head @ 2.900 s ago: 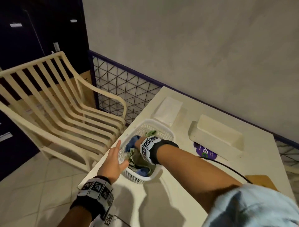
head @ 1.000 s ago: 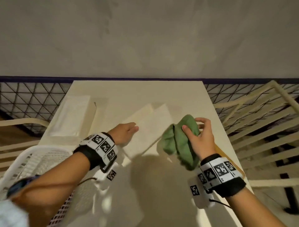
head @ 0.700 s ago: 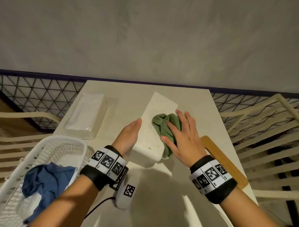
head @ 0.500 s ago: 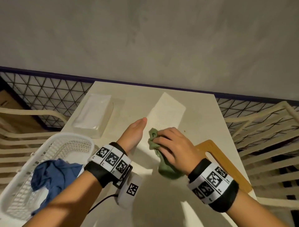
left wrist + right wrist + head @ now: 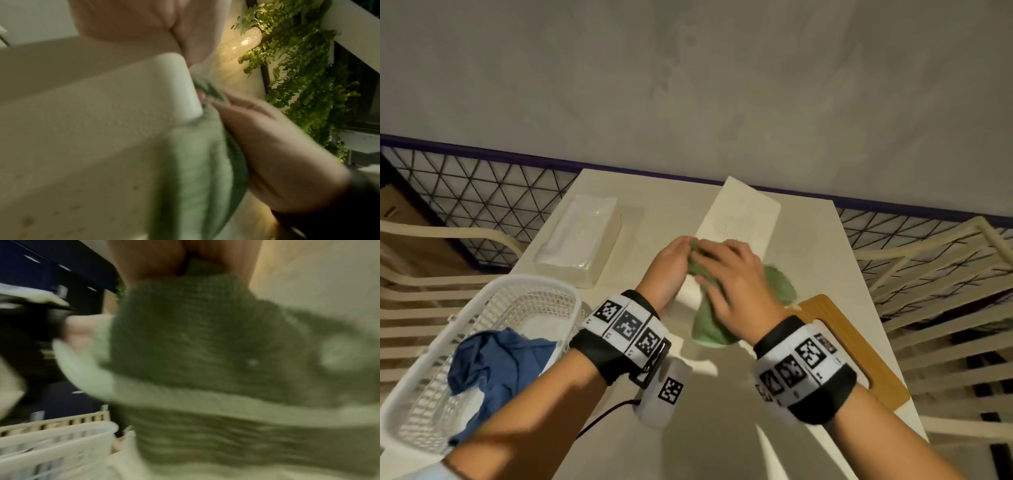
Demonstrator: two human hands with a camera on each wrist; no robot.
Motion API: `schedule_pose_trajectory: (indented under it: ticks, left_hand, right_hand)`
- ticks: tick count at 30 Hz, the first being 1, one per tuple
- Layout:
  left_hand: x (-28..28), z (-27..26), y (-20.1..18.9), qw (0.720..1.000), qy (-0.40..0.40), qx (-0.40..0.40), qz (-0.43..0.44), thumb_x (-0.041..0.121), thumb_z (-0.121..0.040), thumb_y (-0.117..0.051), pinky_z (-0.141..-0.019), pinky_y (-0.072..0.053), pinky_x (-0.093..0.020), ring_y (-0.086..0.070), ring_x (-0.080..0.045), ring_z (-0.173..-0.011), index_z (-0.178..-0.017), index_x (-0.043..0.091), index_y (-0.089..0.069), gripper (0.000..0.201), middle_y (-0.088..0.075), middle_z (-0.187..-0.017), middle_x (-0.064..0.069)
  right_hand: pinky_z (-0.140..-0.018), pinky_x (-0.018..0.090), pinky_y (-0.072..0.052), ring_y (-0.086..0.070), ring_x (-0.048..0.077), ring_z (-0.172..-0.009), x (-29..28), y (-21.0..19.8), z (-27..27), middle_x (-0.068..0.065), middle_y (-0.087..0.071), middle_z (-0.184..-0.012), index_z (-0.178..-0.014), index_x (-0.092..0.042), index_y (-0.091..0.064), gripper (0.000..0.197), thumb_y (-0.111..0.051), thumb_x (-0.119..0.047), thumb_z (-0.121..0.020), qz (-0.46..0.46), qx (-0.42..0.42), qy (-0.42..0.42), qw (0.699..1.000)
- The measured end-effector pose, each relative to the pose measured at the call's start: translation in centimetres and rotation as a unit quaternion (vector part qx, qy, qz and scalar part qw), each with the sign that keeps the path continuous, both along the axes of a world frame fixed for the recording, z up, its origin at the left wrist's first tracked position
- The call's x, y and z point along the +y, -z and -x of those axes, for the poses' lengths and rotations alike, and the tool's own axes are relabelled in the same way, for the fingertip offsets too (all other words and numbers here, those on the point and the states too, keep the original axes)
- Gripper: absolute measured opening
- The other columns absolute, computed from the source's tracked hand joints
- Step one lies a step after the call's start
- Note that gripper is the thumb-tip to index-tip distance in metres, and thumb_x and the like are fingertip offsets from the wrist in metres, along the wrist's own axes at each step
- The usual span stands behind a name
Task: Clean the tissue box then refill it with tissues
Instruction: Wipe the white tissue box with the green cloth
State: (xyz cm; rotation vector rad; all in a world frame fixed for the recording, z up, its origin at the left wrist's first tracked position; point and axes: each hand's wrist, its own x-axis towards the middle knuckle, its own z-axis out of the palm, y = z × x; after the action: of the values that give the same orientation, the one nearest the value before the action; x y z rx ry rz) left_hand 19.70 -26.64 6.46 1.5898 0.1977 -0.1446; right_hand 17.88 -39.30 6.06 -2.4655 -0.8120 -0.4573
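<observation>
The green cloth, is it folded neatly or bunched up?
Bunched up: the green cloth is crumpled under the right hand, with loose ends hanging off the tissue box.

The tissue box [image 5: 744, 212] is laid lengthwise mid-table [image 5: 808, 253], with the cloth [image 5: 709, 325] draped over its near end. A tissue pack [image 5: 580, 240] is set off to its left, a basket [image 5: 493, 308] nearer and further left, a board [image 5: 849, 346] to the right.

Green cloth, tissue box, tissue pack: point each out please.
green cloth [image 5: 710, 329]: head view, on the lower fold hanging below the right hand.
tissue box [image 5: 743, 216]: head view, on its bare perforated top face beyond the hands.
tissue pack [image 5: 580, 240]: head view, middle of its clear wrapper.
</observation>
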Motion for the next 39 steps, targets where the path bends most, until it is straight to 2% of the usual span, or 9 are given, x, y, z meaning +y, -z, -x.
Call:
schedule_pose_trajectory:
  ticks: [3, 5, 10, 16, 19, 24, 32, 36, 39]
  left_hand:
    - [0.8, -0.2, -0.2, 1.000, -0.012, 0.009, 0.021, 0.023, -0.098, -0.031, -0.104, -0.039, -0.039, -0.055, -0.026, -0.112, -0.116, 0.007, -0.055, 0.034, -0.061, -0.112, -0.009]
    - [1.0, -0.2, 0.1, 1.000, -0.017, -0.003, -0.004, 0.025, -0.099, -0.031, -0.111, -0.029, -0.033, -0.046, -0.017, -0.124, -0.126, 0.010, -0.051, 0.037, -0.053, -0.127, 0.000]
    - [0.4, -0.5, -0.4, 0.993, -0.001, 0.037, 0.110, 0.043, -0.098, -0.026, -0.069, -0.044, -0.023, -0.057, -0.011, -0.071, -0.077, 0.016, -0.058, 0.047, -0.062, -0.071, 0.002]
    - [0.6, -0.6, -0.6, 0.989, 0.016, 0.030, 0.141, 0.049, -0.096, -0.017, -0.062, -0.046, -0.021, -0.058, -0.010, -0.061, -0.074, 0.014, -0.057, 0.058, -0.064, -0.056, 0.005]
    - [0.8, -0.7, -1.0, 0.988, 0.028, 0.046, 0.143, 0.057, -0.092, -0.016, -0.074, -0.043, -0.025, -0.057, -0.014, -0.075, -0.090, 0.012, -0.058, 0.062, -0.062, -0.078, -0.003]
    - [1.4, -0.5, -1.5, 0.990, 0.025, 0.031, 0.137, 0.051, -0.095, -0.018, -0.050, -0.046, -0.014, -0.060, -0.007, -0.049, -0.076, 0.013, -0.056, 0.057, -0.063, -0.052, 0.004]
    - [1.5, 0.0, -1.7, 0.998, -0.026, -0.018, 0.056, 0.043, -0.098, -0.023, -0.073, -0.042, -0.027, -0.057, -0.014, -0.073, -0.078, 0.017, -0.061, 0.051, -0.062, -0.077, 0.000]
    - [1.5, 0.5, -1.4, 0.997, -0.015, -0.054, -0.049, 0.039, -0.097, -0.029, -0.100, -0.041, -0.032, -0.057, -0.019, -0.110, -0.117, 0.008, -0.060, 0.048, -0.064, -0.116, -0.005]
    - [0.9, 0.3, -1.7, 0.997, -0.025, -0.046, -0.052, 0.047, -0.096, -0.025, -0.104, -0.040, -0.034, -0.056, -0.021, -0.116, -0.119, 0.011, -0.060, 0.055, -0.063, -0.123, -0.007]
  right_hand:
    - [-0.091, 0.034, -0.039, -0.042, 0.022, -0.106, -1.2, 0.8, 0.7, 0.003, -0.063, -0.123, -0.115, -0.018, -0.062, 0.036, -0.047, -0.024, -0.083, 0.045, -0.010, -0.093, 0.995]
    - [-0.093, 0.043, -0.045, -0.050, 0.030, -0.105, -2.8, 0.5, -0.8, 0.004, -0.062, -0.124, -0.116, -0.018, -0.062, 0.037, -0.046, -0.023, -0.083, 0.042, 0.005, -0.051, 0.998]
    - [-0.092, 0.047, -0.044, -0.053, 0.035, -0.108, 0.6, -0.2, 1.2, 0.002, -0.063, -0.124, -0.114, -0.017, -0.063, 0.040, -0.042, -0.035, -0.086, 0.071, 0.009, -0.054, 0.996]
    - [-0.087, 0.049, -0.049, -0.053, 0.032, -0.103, -1.7, 0.1, -0.9, 0.002, -0.063, -0.124, -0.112, -0.018, -0.065, 0.036, -0.041, -0.024, -0.087, 0.010, 0.029, -0.013, 0.999]
    - [-0.088, 0.040, -0.045, -0.051, 0.029, -0.102, 0.8, 0.1, 0.1, 0.000, -0.066, -0.118, -0.107, -0.017, -0.068, 0.032, -0.044, -0.020, -0.085, 0.008, 0.013, -0.063, 0.998]
    - [-0.093, 0.024, -0.032, -0.042, 0.018, -0.100, -2.3, 0.1, -1.4, 0.005, -0.068, -0.115, -0.104, -0.014, -0.070, 0.032, -0.044, -0.020, -0.085, -0.038, 0.015, -0.063, 0.997]
    - [-0.094, 0.028, -0.036, -0.045, 0.020, -0.105, -0.9, 0.1, 0.7, 0.001, -0.068, -0.116, -0.103, -0.016, -0.070, 0.029, -0.048, -0.019, -0.085, -0.010, -0.011, -0.120, 0.993]
    - [-0.095, -0.001, -0.017, -0.053, 0.034, -0.101, -3.6, -0.8, -3.4, 0.008, -0.067, -0.115, -0.104, -0.012, -0.070, 0.028, -0.050, -0.016, -0.086, -0.067, 0.011, 0.037, 0.997]
    - [-0.092, 0.009, -0.023, -0.051, 0.033, -0.102, -2.4, -0.9, -3.1, 0.008, -0.066, -0.116, -0.106, -0.013, -0.069, 0.030, -0.047, -0.017, -0.086, -0.061, -0.020, 0.089, 0.994]
